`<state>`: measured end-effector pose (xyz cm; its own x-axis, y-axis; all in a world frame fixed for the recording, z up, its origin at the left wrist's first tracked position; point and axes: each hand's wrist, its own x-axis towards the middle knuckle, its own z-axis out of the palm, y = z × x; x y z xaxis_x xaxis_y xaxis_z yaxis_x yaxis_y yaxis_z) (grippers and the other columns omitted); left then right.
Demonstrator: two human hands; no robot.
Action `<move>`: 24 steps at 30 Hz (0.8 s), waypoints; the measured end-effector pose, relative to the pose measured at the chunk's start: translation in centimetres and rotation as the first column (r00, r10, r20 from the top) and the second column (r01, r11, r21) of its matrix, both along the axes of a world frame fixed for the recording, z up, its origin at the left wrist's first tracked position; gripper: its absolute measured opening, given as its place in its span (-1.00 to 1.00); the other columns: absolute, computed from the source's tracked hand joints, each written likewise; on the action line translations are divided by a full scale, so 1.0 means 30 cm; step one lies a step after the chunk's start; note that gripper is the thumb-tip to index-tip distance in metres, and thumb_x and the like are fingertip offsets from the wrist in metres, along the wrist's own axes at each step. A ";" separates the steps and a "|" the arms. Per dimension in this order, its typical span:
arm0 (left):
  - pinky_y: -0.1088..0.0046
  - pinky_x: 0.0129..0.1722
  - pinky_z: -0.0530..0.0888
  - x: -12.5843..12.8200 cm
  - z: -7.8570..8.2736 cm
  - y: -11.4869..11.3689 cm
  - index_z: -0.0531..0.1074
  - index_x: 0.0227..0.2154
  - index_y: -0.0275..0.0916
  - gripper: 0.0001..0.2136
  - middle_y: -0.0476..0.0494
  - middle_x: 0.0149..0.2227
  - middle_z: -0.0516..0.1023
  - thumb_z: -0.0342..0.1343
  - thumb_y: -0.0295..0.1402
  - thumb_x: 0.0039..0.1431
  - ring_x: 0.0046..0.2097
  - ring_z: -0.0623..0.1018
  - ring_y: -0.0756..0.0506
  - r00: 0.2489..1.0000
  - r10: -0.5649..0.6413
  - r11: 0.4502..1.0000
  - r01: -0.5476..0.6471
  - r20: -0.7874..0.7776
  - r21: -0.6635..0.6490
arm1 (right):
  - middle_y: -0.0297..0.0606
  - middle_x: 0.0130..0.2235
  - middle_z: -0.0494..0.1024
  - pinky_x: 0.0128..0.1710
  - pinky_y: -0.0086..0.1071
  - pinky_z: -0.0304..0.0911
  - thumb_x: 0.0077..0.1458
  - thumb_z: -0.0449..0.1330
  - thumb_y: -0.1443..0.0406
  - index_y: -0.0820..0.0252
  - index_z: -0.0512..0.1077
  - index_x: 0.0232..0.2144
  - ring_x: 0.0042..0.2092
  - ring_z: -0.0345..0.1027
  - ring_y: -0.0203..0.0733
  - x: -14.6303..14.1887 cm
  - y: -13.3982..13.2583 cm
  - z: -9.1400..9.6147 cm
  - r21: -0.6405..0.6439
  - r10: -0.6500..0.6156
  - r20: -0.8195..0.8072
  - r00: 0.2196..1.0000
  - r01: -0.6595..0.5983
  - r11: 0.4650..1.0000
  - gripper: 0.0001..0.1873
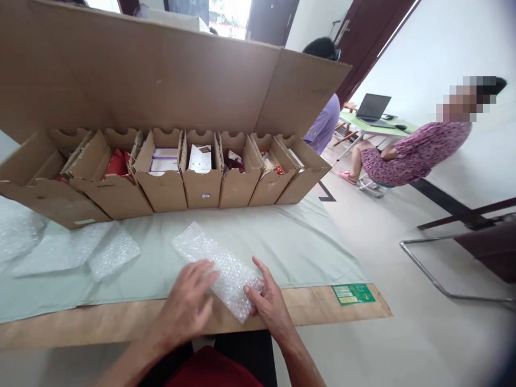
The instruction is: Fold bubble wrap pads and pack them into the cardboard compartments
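Eyes on the head view: both hands are down on the bubble-wrap bundle [209, 258], which lies slantwise on the pale green cloth [306, 252], its near end reaching over the wooden table edge [121, 317]. The left hand [189, 303] lies flat on top of it, fingers loosely spread and pressing down, gripping nothing. The right hand [268, 301] has the bundle's near right corner: fingers curled in on the wrap, thumb stretched along its edge. I cannot tell what is inside the wrap.

Behind the bundle stands a row of open cardboard boxes [201, 185], packed with small cartons and red packets, with a tall cardboard flap [161, 80] rising at the back. Loose bubble-wrap sheets [80, 250] lie on the cloth to the left, well apart from the hands. A green label [353, 293] sits on the wood at right. Across the room a seated person [407, 153] faces a laptop [373, 106].
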<state>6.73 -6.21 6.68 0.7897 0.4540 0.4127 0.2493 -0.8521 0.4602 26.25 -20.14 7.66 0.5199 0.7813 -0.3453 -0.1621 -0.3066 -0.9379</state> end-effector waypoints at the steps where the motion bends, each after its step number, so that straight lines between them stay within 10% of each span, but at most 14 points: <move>1: -0.04 0.25 0.41 -0.001 -0.008 -0.051 0.33 0.22 -0.09 -0.40 -0.29 0.22 0.48 0.11 -0.52 0.06 0.26 0.43 -0.34 0.998 -0.060 0.997 0.059 -0.024 -0.041 | -0.52 -0.54 0.35 -0.57 -0.40 0.26 0.03 0.37 0.10 0.16 0.12 0.41 -0.58 0.18 -0.32 -0.001 -0.003 0.006 0.007 0.001 -0.014 1.000 -0.001 1.000 -0.03; 9: 0.07 0.03 0.52 0.020 -0.050 -0.104 0.52 -0.06 -0.15 -0.68 -0.26 -0.09 0.65 0.08 -0.51 0.14 -0.04 0.61 -0.25 0.997 0.062 0.962 -0.046 0.050 -0.270 | -0.52 -0.52 0.41 -0.46 -0.43 0.34 0.03 0.40 0.09 0.15 0.28 0.30 -0.53 0.28 -0.34 -0.076 0.040 0.049 0.129 -0.009 -0.175 0.985 0.032 0.991 -0.17; 16: 0.42 -0.30 0.45 0.011 -0.019 -0.026 0.52 -0.21 -0.24 -0.79 -0.05 -0.39 0.57 0.07 -0.24 0.27 -0.35 0.55 -0.07 0.935 0.355 0.631 -0.225 0.018 -0.742 | -0.14 -0.04 0.61 -0.12 -0.23 0.49 0.26 0.21 0.11 0.05 0.09 0.38 0.05 0.49 -0.06 -0.092 0.091 0.031 0.288 0.119 0.159 0.980 -0.162 0.944 -0.28; 24: 0.46 -0.38 0.40 0.064 -0.034 0.046 0.41 0.15 -0.26 -0.53 0.04 -0.43 0.49 0.14 -0.31 0.16 -0.46 0.45 -0.02 0.895 0.438 0.628 -0.371 -0.083 -0.684 | -0.11 0.12 0.55 0.14 -0.03 0.39 0.27 0.13 0.29 0.04 0.42 0.17 0.13 0.42 0.04 -0.100 0.141 -0.059 0.031 0.233 0.767 0.598 -0.398 0.917 -0.58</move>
